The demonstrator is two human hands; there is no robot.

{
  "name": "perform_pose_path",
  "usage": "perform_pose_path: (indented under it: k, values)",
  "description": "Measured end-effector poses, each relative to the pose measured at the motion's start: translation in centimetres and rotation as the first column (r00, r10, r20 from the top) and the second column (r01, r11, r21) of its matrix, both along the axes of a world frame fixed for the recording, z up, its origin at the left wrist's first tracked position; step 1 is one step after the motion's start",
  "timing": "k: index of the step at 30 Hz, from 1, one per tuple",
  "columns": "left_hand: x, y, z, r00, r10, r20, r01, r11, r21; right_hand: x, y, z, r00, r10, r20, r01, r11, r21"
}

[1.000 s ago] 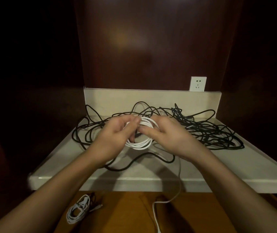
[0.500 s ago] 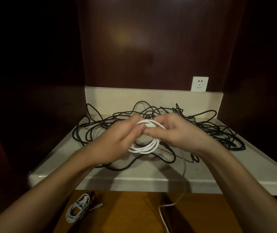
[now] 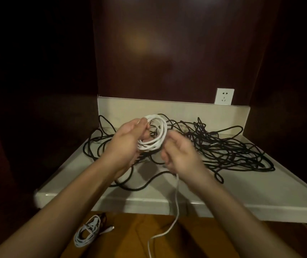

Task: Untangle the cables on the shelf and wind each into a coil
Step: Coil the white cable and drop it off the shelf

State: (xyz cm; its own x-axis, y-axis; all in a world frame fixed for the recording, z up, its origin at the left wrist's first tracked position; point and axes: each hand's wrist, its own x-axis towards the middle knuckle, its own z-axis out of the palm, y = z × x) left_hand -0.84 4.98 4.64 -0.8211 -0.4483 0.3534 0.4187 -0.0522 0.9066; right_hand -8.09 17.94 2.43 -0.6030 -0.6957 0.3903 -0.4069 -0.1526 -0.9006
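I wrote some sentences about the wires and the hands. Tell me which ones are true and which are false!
1. The left hand holds a white coil. True.
2. The black cables are neatly coiled. False: they lie in a loose tangle on the shelf.
3. A white cable tail hangs below the right hand, past the shelf edge. True.
4. A plug sits in the wall socket. False: the socket is empty.
5. A small white bundle lies on the wooden surface below the shelf. True.

White cable [image 3: 153, 135] part-coiled above shelf [image 3: 242, 185], black cables [image 3: 223, 151] tangled there
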Motion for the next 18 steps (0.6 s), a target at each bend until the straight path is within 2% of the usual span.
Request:
perform_pose_path:
  k: [1, 3, 5, 7, 10, 12, 13, 16, 17, 18]
  values:
    - [-0.4, -0.2, -0.3, 0.988, 0.144, 0.049, -0.14, 0.987, -0.078, 0.9, -0.4, -1.2, 0.997, -0.057, -0.054, 0.059, 0.998, 0.031]
    - [-1.0, -0.4, -0.7, 0.911, 0.396, 0.111, -0.35, 0.889, -0.296, 2.6, -1.3, -3.2, 0.988, -0.092, -0.121, 0.105, 0.988, 0.111]
    - [-1.4, -0.5, -0.8, 0.836, 0.547, 0.043, -0.448, 0.727, -0.521, 3.3, -2.1, -4.0, 0.976, -0.107, -0.192, 0.143, 0.972, 0.184]
    - [-1.4, -0.5, -0.7, 0.789, 0.605, -0.106, -0.512, 0.551, -0.659, 2.8, -2.3, -3.7, 0.934, -0.121, -0.337, 0.22, 0.936, 0.275]
    - [-1.2, -0.9, -0.2, 0.768, 0.588, -0.254, -0.519, 0.341, -0.784, 2.2, -1.3, -2.2, 0.84, -0.051, -0.54, 0.307, 0.866, 0.395]
    - [-0.8, -1.5, 0.0, 0.783, 0.551, -0.289, -0.448, 0.177, -0.876, 2.0, 0.2, -0.5, 0.756, -0.029, -0.654, 0.368, 0.845, 0.387]
    - [-0.4, -1.8, 0.1, 0.806, 0.521, -0.28, -0.395, 0.122, -0.911, 1.7, 1.0, 0.6, 0.694, -0.018, -0.719, 0.398, 0.843, 0.363]
    - [0.8, -1.8, 0.5, 0.915, 0.366, -0.172, -0.207, 0.057, -0.977, 0.7, 3.1, 3.9, 0.518, 0.108, -0.848, 0.372, 0.865, 0.337]
    - [1.3, -1.7, 0.8, 0.941, 0.311, -0.134, -0.156, 0.048, -0.987, 0.4, 3.5, 4.8, 0.505, 0.153, -0.849, 0.321, 0.88, 0.35]
    - [1.9, -1.4, 1.2, 0.961, 0.257, -0.106, -0.126, 0.062, -0.99, 0.0, 3.8, 5.4, 0.536, 0.178, -0.826, 0.25, 0.9, 0.356]
